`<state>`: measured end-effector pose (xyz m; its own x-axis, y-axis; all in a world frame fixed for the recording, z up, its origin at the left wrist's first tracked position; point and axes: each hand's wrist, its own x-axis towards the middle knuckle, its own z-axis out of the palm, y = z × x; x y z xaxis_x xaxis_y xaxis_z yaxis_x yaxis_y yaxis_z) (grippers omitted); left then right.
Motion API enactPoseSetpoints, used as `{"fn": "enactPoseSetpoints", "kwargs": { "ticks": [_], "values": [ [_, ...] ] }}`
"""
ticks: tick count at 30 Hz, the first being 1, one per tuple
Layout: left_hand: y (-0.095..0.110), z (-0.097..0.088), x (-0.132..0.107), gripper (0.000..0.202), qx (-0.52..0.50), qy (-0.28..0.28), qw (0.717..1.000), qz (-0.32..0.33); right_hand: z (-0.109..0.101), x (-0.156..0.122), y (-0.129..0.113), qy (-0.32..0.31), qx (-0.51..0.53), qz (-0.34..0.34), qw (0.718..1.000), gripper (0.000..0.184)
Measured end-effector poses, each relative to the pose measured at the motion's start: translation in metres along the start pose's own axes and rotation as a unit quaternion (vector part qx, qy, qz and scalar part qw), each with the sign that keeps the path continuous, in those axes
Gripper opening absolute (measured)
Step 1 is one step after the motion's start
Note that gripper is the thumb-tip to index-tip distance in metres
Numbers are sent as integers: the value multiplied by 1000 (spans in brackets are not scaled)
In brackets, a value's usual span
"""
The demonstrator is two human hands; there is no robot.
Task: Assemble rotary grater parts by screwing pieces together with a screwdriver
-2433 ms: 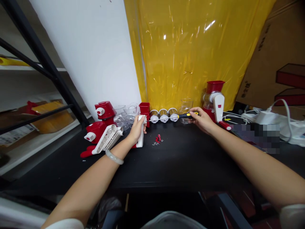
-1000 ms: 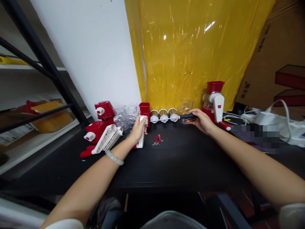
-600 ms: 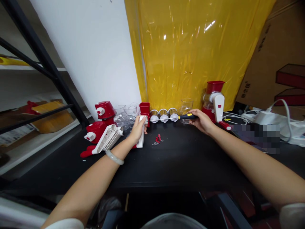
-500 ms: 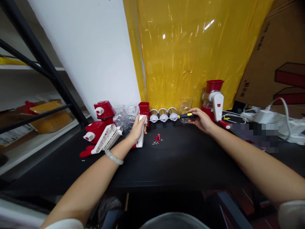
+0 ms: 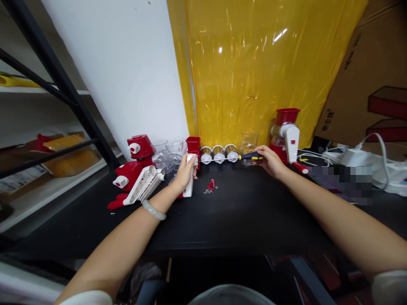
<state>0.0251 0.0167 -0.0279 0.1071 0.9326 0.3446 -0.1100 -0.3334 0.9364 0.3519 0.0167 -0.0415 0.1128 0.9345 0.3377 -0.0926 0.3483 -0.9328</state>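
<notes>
My left hand [image 5: 183, 171] is closed around a white plastic crank handle [image 5: 190, 186], which stands on end above the black table. In my right hand [image 5: 269, 160] is a screwdriver [image 5: 249, 156] with a black and yellow grip. Its long thin shaft lies level and points left, with the tip at the top of the white handle; the exact contact is too small to make out. Several small screws [image 5: 208, 191] and small red pieces [image 5: 211, 184] lie on the table below the shaft. Behind it stand three metal grater drums [image 5: 219, 154] in a row.
To the left are red grater bodies [image 5: 127, 176], more white handles [image 5: 144, 185] and clear plastic parts [image 5: 168, 151]. An assembled red and white rotary grater [image 5: 288, 131] stands at the right, near white cables and a power strip [image 5: 392, 169]. A yellow curtain [image 5: 254, 76] hangs behind.
The view has shifted very slightly. Both hands keep their grips, and the screwdriver stays level against the white handle; its grip looks turned a little.
</notes>
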Motion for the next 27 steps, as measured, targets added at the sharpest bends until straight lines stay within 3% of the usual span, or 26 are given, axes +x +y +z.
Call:
{"fn": "enactPoseSetpoints", "kwargs": {
  "ticks": [6, 13, 19, 22, 27],
  "values": [
    [0, 0, 2, 33, 9, 8, 1000, 10, -5, 5, 10, 11, -120, -43, 992, 50],
    [-1, 0, 1, 34, 8, 10, 1000, 17, -3, 3, 5, 30, -75, -32, 996, 32],
    [-1, 0, 1, 33, 17, 5, 1000, 23, 0, -2, -3, 29, -120, -74, 990, 49],
    [-1, -1, 1, 34, 16, 7, 1000, 23, 0, -4, -4, 13, -163, -61, 985, 59],
    [-1, -1, 2, 37, 18, 13, 1000, 22, -2, 0, 3, 14, -155, -67, 985, 54]
  ]
}}
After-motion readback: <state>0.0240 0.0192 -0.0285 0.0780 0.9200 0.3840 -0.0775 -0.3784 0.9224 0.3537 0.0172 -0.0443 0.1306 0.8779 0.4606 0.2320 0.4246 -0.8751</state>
